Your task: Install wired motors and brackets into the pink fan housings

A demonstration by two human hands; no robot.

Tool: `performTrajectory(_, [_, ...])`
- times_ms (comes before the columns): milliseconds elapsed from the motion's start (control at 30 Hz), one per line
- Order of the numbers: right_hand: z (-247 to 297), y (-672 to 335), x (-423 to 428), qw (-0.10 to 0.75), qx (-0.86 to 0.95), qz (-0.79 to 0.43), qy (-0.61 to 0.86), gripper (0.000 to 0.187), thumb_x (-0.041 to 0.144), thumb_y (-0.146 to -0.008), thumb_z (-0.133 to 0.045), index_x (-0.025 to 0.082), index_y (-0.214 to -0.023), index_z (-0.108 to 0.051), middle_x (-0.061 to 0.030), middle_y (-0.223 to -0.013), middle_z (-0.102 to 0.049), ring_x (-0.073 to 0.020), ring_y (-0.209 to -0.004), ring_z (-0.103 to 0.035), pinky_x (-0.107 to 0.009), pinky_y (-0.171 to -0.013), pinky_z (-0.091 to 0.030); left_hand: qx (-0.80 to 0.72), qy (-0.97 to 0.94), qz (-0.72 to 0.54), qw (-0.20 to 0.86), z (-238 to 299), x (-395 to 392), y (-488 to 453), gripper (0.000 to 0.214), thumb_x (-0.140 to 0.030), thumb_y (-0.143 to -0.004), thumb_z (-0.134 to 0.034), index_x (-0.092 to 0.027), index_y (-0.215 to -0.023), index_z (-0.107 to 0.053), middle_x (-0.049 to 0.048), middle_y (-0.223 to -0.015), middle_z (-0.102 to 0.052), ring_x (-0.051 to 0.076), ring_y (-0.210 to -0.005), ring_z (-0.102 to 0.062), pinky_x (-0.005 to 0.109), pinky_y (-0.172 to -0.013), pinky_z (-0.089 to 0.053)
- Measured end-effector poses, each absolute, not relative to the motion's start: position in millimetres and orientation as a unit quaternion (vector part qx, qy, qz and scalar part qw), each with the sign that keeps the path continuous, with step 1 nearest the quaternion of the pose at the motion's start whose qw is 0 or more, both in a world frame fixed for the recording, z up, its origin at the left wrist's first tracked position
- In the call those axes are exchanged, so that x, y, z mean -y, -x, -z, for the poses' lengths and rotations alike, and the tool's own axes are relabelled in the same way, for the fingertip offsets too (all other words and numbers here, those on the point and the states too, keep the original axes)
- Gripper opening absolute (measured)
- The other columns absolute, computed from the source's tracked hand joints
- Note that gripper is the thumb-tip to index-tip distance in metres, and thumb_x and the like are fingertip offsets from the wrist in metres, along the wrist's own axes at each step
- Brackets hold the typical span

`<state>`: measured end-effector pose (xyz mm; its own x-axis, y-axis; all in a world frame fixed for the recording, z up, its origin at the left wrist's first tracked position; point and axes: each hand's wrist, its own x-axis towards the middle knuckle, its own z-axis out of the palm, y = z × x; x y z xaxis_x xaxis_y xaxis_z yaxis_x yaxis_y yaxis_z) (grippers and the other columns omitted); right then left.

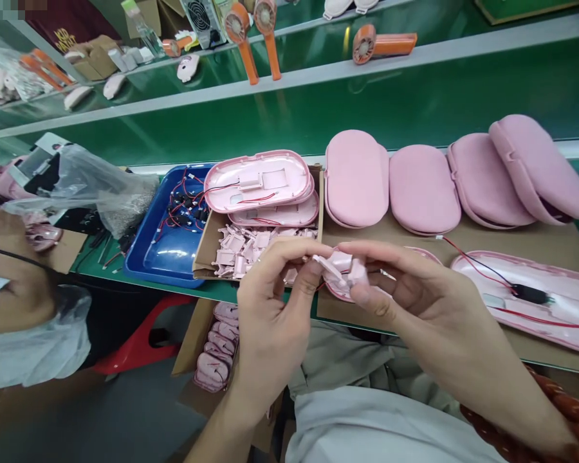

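Note:
My left hand (270, 302) and my right hand (410, 289) meet in front of me, both pinched on a small pink plastic clip part (341, 267). The fingers of each hand are closed round it. Just beyond them a cardboard box (207, 247) holds several more small pink clips (244, 251) and stacked open pink shells (260, 180) with red wires. To the right an open pink shell (525, 283) with red and black wires lies on a cardboard sheet (511, 241).
Closed pink cases (422, 190) line the back of the cardboard sheet. A blue tray (166, 244) of wired parts sits left of the box. Another person's arm (9, 283) is at far left. Orange fans (251, 38) stand on the green shelf. A box of pink parts (217, 350) sits below the bench.

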<state>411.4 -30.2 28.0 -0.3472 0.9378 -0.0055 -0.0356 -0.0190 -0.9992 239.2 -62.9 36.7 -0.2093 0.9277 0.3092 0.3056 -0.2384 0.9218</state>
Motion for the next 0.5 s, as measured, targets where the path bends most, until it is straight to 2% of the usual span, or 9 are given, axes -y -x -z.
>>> performTrajectory(67, [-28,-418,28,0.399,0.594,-0.553,0.428,0.025,0.044,-0.098,-0.079,0.032,-0.120,-0.082,-0.0010,-0.122,-0.078,-0.0143,-0.108,-0.077,-0.017,-0.093,-0.066,-0.556,-0.534,-0.564,0.298,-34,65,-243,0.014,-0.017,-0.108,-0.064,-0.025,-0.113,-0.074,0.0010,-0.104,-0.076,0.013,-0.091,-0.070,0.023,-0.079,-0.055])
performTrajectory(133, [-29,-426,25,0.386,0.615,-0.507,0.464,0.020,0.047,-0.095,-0.081,0.032,-0.107,-0.085,0.0004,-0.113,-0.079,-0.0117,-0.103,-0.077,-0.011,-0.091,-0.062,-0.551,-0.513,-0.576,0.318,-34,69,-244,0.020,-0.015,-0.109,-0.057,-0.025,-0.110,-0.074,0.0005,-0.097,-0.073,0.013,-0.086,-0.066,0.023,-0.076,-0.052])
performTrajectory(233, [-28,-439,22,0.382,0.583,-0.521,0.493,0.024,0.048,-0.086,-0.090,0.026,-0.092,-0.082,0.0003,-0.092,-0.078,-0.0082,-0.079,-0.073,-0.005,-0.068,-0.057,-0.517,-0.503,-0.599,0.348,-36,75,-245,0.031,-0.012,-0.106,-0.048,-0.021,-0.086,-0.070,0.0006,-0.078,-0.062,0.014,-0.073,-0.055,0.027,-0.066,-0.044])
performTrajectory(300, [-27,-446,21,0.391,0.544,-0.548,0.502,0.031,0.047,-0.082,-0.093,0.023,-0.091,-0.076,0.0006,-0.079,-0.073,-0.0075,-0.066,-0.068,-0.006,-0.058,-0.054,-0.506,-0.513,-0.586,0.372,-39,80,-246,0.035,-0.017,-0.105,-0.045,-0.020,-0.076,-0.064,0.0005,-0.070,-0.056,0.014,-0.067,-0.050,0.029,-0.061,-0.039])
performTrajectory(367, [-27,-450,22,0.397,0.530,-0.562,0.496,0.031,0.046,-0.086,-0.091,0.024,-0.097,-0.072,0.0017,-0.072,-0.069,-0.0076,-0.062,-0.065,-0.008,-0.057,-0.055,-0.524,-0.532,-0.550,0.375,-41,83,-251,0.032,-0.025,-0.108,-0.047,-0.021,-0.082,-0.066,-0.0002,-0.072,-0.058,0.014,-0.067,-0.050,0.029,-0.061,-0.039])
performTrajectory(433, [-28,-452,25,0.391,0.532,-0.588,0.468,0.026,0.045,-0.092,-0.086,0.026,-0.103,-0.072,0.0027,-0.069,-0.068,-0.0083,-0.061,-0.066,-0.010,-0.058,-0.057,-0.557,-0.564,-0.497,0.353,-42,85,-258,0.022,-0.029,-0.109,-0.054,-0.021,-0.099,-0.070,-0.0004,-0.084,-0.067,0.013,-0.072,-0.057,0.027,-0.065,-0.043])
performTrajectory(500, [-29,-451,29,0.381,0.542,-0.606,0.440,0.020,0.043,-0.094,-0.084,0.028,-0.104,-0.074,0.0029,-0.076,-0.071,-0.0101,-0.064,-0.069,-0.015,-0.059,-0.062,-0.575,-0.599,-0.442,0.338,-42,83,-265,0.015,-0.026,-0.109,-0.059,-0.021,-0.109,-0.072,0.0002,-0.095,-0.075,0.011,-0.079,-0.064,0.025,-0.070,-0.047])
